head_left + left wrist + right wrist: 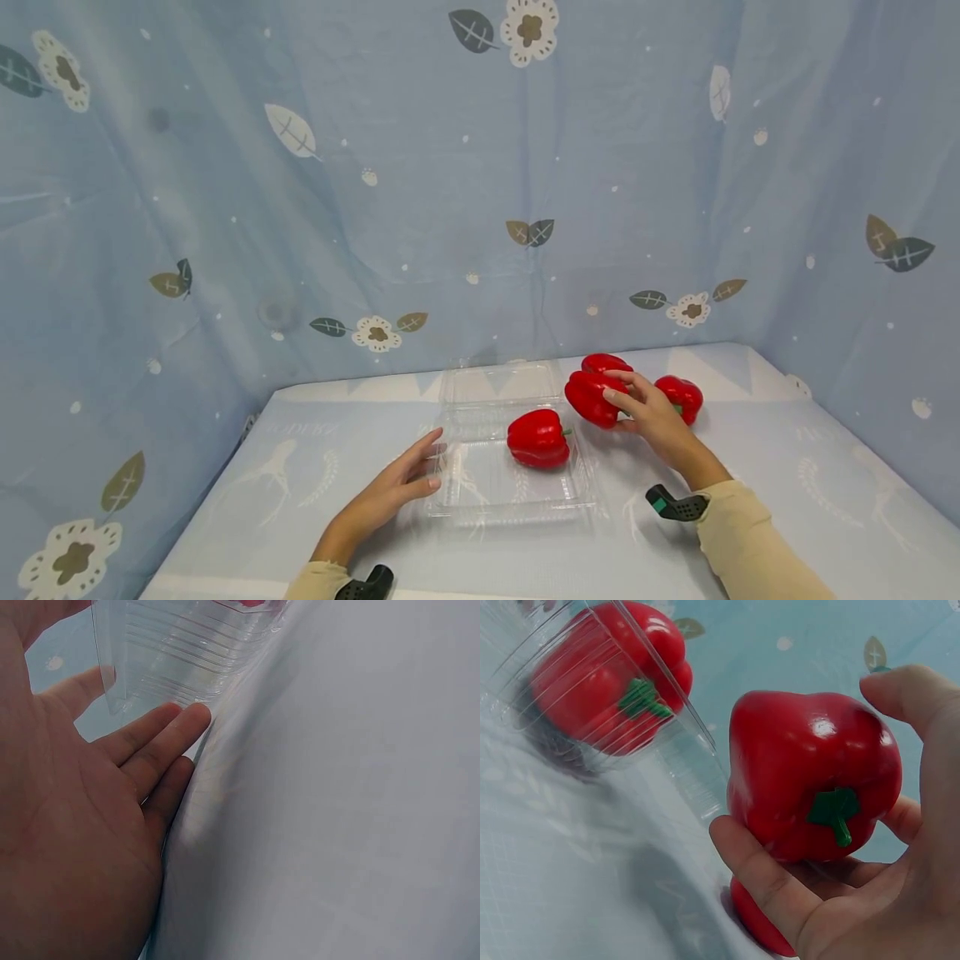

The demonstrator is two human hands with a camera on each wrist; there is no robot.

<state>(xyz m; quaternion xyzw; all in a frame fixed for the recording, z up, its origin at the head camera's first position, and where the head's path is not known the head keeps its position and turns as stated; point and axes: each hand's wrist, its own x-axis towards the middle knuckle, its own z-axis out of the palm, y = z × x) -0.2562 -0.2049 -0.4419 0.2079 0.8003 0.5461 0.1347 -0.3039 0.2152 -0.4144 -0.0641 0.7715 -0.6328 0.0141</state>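
My right hand (658, 421) grips a red bell pepper (588, 400) with a green stem, just beyond the right side of a clear plastic clamshell box (480, 510). In the right wrist view, fingers and thumb spread round that pepper (810, 761). The box lies with its lid folded back, and another red bell pepper (534, 440) sits in its right half. My left hand (386, 492) is at the box's left wall, fingers extended. In the left wrist view its fingertips (196, 716) are right by the ribbed clear plastic.
Two more red bell peppers lie on the table: one pepper (606, 362) behind the held one, another pepper (681, 395) right of my right hand. The box's lid (498, 383) reaches back towards the blue patterned curtain (420, 208). A pale printed cloth (300, 475) covers the table.
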